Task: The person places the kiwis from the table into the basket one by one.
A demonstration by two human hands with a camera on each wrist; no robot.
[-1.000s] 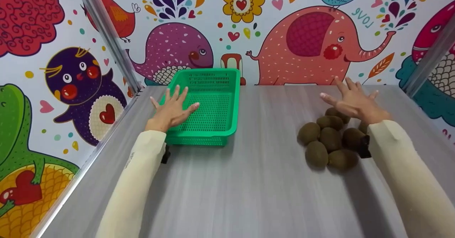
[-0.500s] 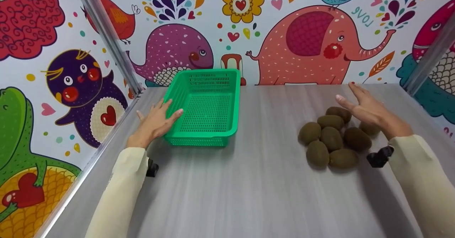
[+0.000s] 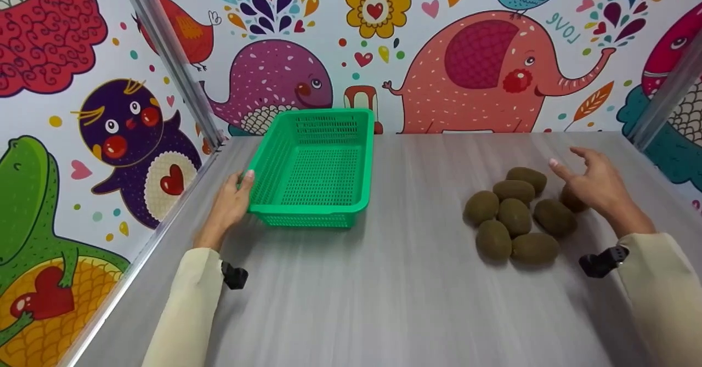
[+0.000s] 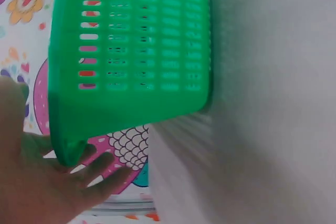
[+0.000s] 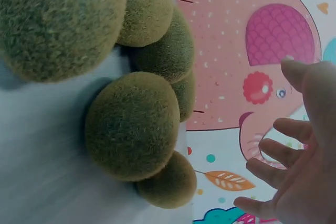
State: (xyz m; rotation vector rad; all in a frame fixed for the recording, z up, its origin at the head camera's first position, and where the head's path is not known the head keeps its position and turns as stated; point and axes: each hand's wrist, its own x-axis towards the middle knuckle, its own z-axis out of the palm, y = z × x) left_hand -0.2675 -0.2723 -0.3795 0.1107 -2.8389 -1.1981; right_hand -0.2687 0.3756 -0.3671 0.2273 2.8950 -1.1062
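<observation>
A green plastic basket (image 3: 364, 191) stands at the back left of the table. My left hand (image 3: 229, 205) is at its near left side, thumb by the rim. In the left wrist view, the thumb and the extended fingers (image 4: 100, 167) lie either side of the rim corner; whether they touch it I cannot tell. Several brown fuzzy kiwis (image 3: 514, 216) lie in a cluster on the right. Beside the rightmost kiwi (image 5: 167, 181) hovers my right hand (image 3: 600, 186), thumb and fingers spread, holding nothing; that kiwi is partly hidden behind it in the head view.
Behind the table (image 3: 406, 290) rises a wall (image 3: 417, 82) printed with cartoon animals. Another printed wall (image 3: 66, 191) borders the left side, with a metal edge strip along its foot. Both wrists carry small black cameras (image 3: 603, 261).
My left hand has drawn back from over the basket to its left side, with the rim between thumb and fingers. The right hand has moved right and lower, nearer the rightmost kiwi.
</observation>
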